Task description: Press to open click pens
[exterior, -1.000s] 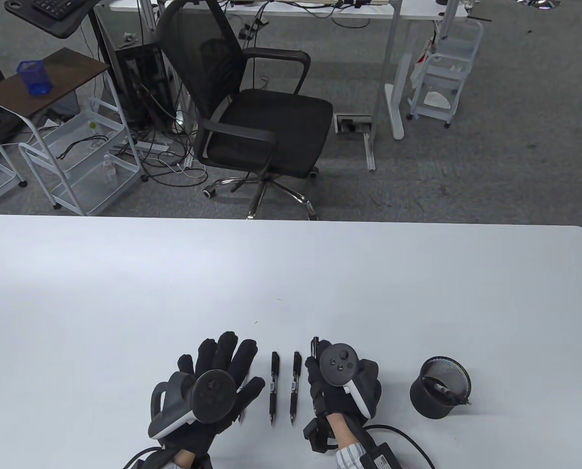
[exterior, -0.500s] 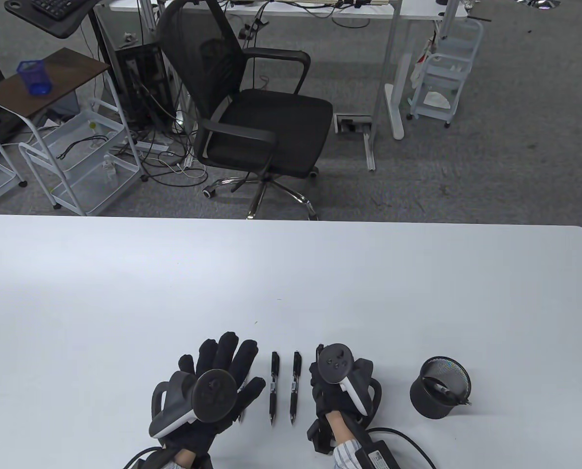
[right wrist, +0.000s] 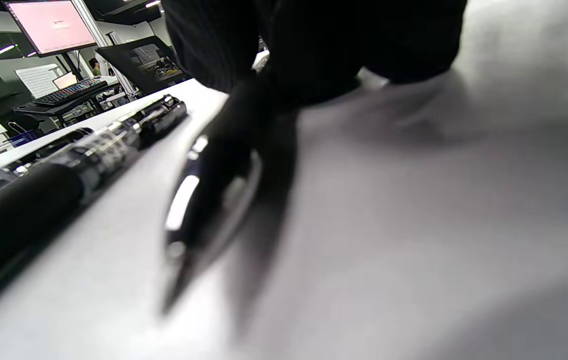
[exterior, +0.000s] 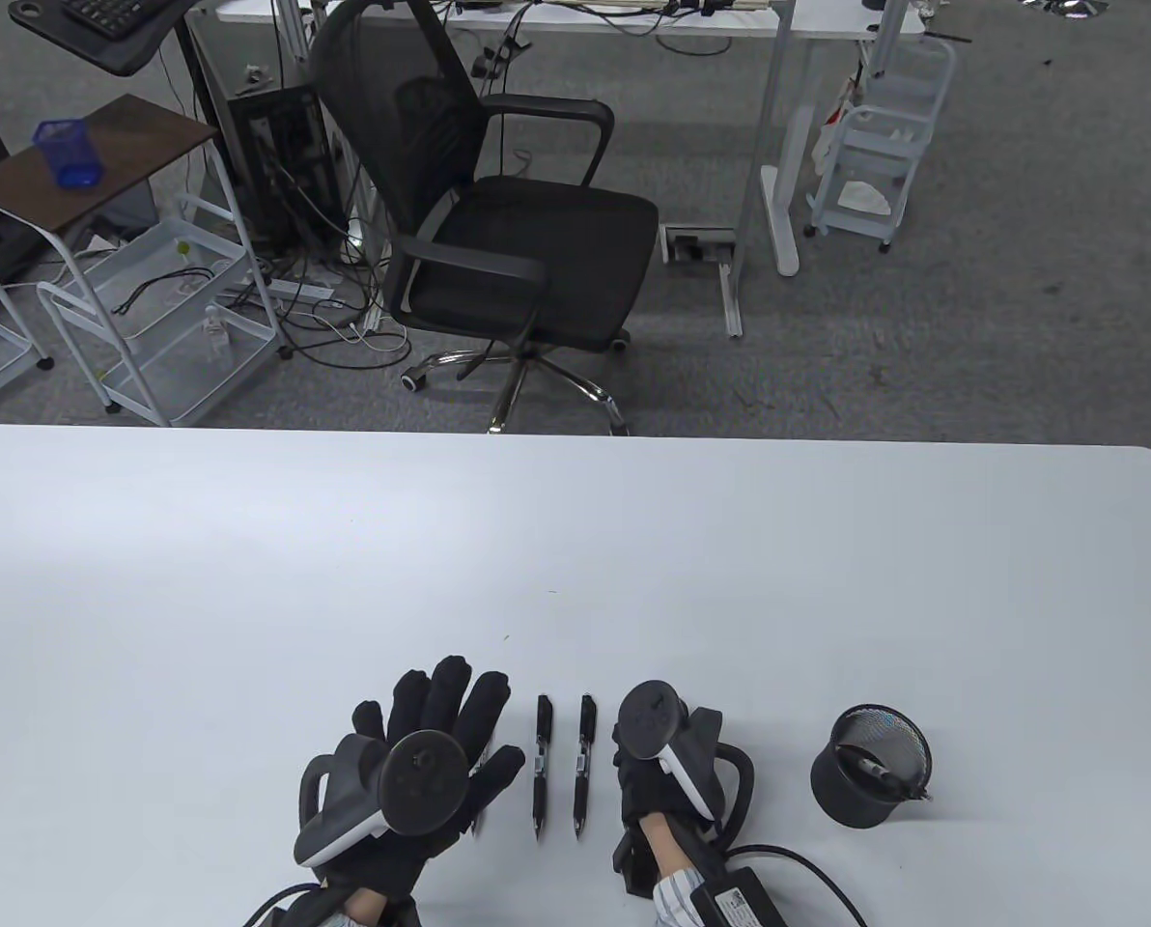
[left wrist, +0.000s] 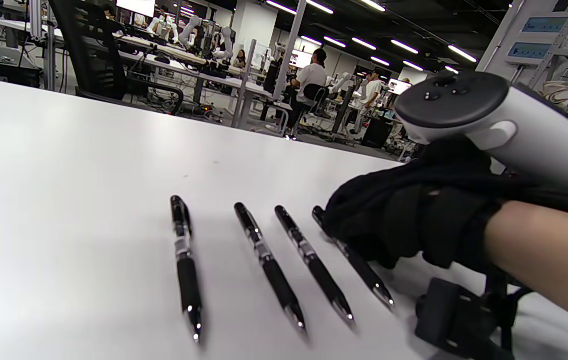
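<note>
Where the four click pens lie side by side on the white surface (exterior: 633, 541), tips toward the person, the row reads as a deliberate line-up — each pen within easy reach for a press on its button end. The leftmost pen (left wrist: 184, 260) lies under the left hand in the table view; the second pen (exterior: 542, 763) and third pen (exterior: 583, 758) lie bare between the hands. The fourth pen (left wrist: 358, 265) is at the right hand (exterior: 658, 772), whose gloved fingers curl down over its upper barrel; the tip end sticks out toward the wrist. Whether those fingers grip the pen or merely rest on it cannot be told.

The left hand (exterior: 421, 753) lies spread, fingers splayed flat over the surface, holding nothing — likely parked out of the way while the right works.

A black mesh cup (exterior: 870, 763) stands well to the right with one pen-like item in it, probably the place for finished pens.

Hard to make out:
- the fourth pen's button end, lost under the glove
- whether any nib is out; the metal tips show, nibs too small to judge
- the right wrist view, blurred and mostly dark glove, with the fourth pen's cone in front
</note>
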Demonstrator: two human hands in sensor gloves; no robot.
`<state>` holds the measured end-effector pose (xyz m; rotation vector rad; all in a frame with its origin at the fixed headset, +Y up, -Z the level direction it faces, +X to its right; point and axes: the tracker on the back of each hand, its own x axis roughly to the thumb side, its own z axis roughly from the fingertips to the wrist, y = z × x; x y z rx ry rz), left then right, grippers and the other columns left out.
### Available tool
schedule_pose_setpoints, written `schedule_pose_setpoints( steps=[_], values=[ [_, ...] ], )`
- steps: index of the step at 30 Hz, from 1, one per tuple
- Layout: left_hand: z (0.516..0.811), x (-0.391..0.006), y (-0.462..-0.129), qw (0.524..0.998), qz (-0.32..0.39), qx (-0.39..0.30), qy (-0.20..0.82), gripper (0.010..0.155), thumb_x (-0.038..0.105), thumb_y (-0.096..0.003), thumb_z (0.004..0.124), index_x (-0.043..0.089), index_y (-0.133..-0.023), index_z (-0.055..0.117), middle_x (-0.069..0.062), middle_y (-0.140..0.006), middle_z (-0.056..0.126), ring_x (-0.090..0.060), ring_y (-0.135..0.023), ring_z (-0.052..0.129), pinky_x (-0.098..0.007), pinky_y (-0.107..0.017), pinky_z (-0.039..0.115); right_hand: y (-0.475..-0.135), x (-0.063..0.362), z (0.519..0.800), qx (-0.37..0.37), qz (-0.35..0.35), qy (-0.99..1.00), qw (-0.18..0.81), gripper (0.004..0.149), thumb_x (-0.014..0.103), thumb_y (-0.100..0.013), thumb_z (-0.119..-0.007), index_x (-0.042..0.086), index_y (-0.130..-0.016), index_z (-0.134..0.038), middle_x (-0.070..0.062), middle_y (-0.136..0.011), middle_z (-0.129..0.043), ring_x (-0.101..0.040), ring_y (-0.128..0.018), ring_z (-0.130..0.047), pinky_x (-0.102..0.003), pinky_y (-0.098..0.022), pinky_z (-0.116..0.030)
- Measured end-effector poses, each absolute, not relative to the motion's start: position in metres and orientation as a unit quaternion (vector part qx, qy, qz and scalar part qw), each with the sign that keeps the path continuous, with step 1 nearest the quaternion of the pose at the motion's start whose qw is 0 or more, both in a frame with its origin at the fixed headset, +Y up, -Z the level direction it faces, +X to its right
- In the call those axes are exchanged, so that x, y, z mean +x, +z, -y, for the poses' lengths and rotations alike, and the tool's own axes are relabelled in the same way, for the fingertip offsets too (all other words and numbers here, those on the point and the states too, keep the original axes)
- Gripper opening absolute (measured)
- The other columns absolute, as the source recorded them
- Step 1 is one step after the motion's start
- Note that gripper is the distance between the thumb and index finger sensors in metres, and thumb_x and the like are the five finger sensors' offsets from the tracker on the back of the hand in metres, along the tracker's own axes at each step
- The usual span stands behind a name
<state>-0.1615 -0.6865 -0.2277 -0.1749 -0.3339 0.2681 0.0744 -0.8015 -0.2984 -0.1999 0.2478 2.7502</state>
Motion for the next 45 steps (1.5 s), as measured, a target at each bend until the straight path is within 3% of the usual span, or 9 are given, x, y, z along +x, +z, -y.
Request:
schedule_pose_setpoints(
  steps=[8,13,19,24,28,32,35,39,45],
  values=[
    [0.686,-0.162,-0.227,0.973,0.166,-0.085,0.134,0.069,0.060,-0.0706,0.043,0.025,-0.128,0.027,-0.023,-0.131,0.021,-0.062,-0.115,0.030,-0.083,-0.073,0.028,-0.297,0.074,0.801,-0.072,-0.092,0.975,0.190,0.061,0.025,-0.063,-0.078,-0.011,-0.109,-0.063,-0.027,-0.082,-0.079,-0.022,-0.053,-0.089,-0.039,-0.045,-0.081],
    [0.686,-0.162,-0.227,0.973,0.167,-0.084,0.134,0.068,0.060,-0.0706,0.043,0.026,-0.128,0.027,-0.023,-0.131,0.021,-0.062,-0.115,0.030,-0.083,-0.073,0.028,-0.294,0.069,0.784,-0.076,-0.120,0.971,0.193,0.071,0.027,-0.065,-0.074,-0.016,-0.115,-0.047,-0.037,-0.097,-0.063,-0.039,-0.070,-0.082,-0.055,-0.058,-0.072],
    [0.683,-0.164,-0.226,0.972,0.168,-0.081,0.141,0.069,0.060,-0.0707,0.043,0.025,-0.128,0.027,-0.023,-0.131,0.021,-0.062,-0.114,0.030,-0.083,-0.073,0.028,-0.285,0.070,0.743,-0.064,-0.097,0.974,0.192,0.069,0.028,-0.066,-0.074,-0.012,-0.116,-0.048,-0.042,-0.107,-0.051,-0.053,-0.088,-0.070,-0.067,-0.066,-0.059],
    [0.682,-0.164,-0.226,0.972,0.170,-0.080,0.143,0.068,0.060,-0.0705,0.043,0.026,-0.128,0.026,-0.023,-0.131,0.021,-0.061,-0.115,0.030,-0.083,-0.073,0.028,-0.272,0.079,0.701,-0.043,-0.095,0.973,0.207,0.069,0.027,-0.066,-0.074,-0.012,-0.116,-0.047,-0.044,-0.109,-0.051,-0.059,-0.090,-0.065,-0.074,-0.067,-0.051],
    [0.682,-0.163,-0.225,0.970,0.175,-0.082,0.146,0.069,0.060,-0.0706,0.043,0.026,-0.128,0.026,-0.023,-0.131,0.021,-0.061,-0.115,0.030,-0.083,-0.073,0.028,-0.266,0.103,0.657,-0.055,-0.104,0.982,0.150,0.068,0.027,-0.066,-0.074,-0.011,-0.116,-0.049,-0.042,-0.108,-0.054,-0.057,-0.090,-0.067,-0.074,-0.066,-0.050],
    [0.682,-0.163,-0.225,0.970,0.177,-0.082,0.147,0.068,0.060,-0.0706,0.043,0.026,-0.128,0.026,-0.023,-0.131,0.021,-0.061,-0.115,0.030,-0.083,-0.073,0.027,-0.264,0.135,0.634,-0.092,-0.114,0.987,0.059,0.064,0.027,-0.065,-0.076,-0.004,-0.117,-0.054,-0.037,-0.111,-0.055,-0.054,-0.094,-0.067,-0.073,-0.069,-0.047],
    [0.682,-0.163,-0.225,0.969,0.177,-0.081,0.149,0.069,0.060,-0.0706,0.043,0.026,-0.128,0.026,-0.023,-0.131,0.021,-0.061,-0.115,0.030,-0.083,-0.073,0.028,-0.261,0.168,0.633,-0.121,-0.138,0.983,0.018,0.065,0.028,-0.064,-0.078,0.001,-0.118,-0.055,-0.036,-0.114,-0.052,-0.054,-0.097,-0.064,-0.075,-0.070,-0.044],
    [0.682,-0.163,-0.225,0.968,0.180,-0.084,0.156,0.068,0.060,-0.0706,0.043,0.026,-0.128,0.026,-0.023,-0.131,0.021,-0.061,-0.115,0.030,-0.083,-0.073,0.028,-0.256,0.207,0.648,-0.151,-0.188,0.970,0.037,0.067,0.029,-0.062,-0.080,0.004,-0.118,-0.055,-0.036,-0.115,-0.050,-0.056,-0.098,-0.062,-0.077,-0.070,-0.040],
    [0.682,-0.163,-0.225,0.968,0.179,-0.082,0.154,0.069,0.060,-0.0706,0.043,0.026,-0.128,0.026,-0.023,-0.131,0.021,-0.062,-0.115,0.030,-0.083,-0.073,0.027,-0.244,0.239,0.665,-0.171,-0.228,0.958,0.035,0.066,0.029,-0.060,-0.082,0.005,-0.118,-0.059,-0.034,-0.116,-0.050,-0.056,-0.096,-0.064,-0.077,-0.069,-0.042]
  ],
)
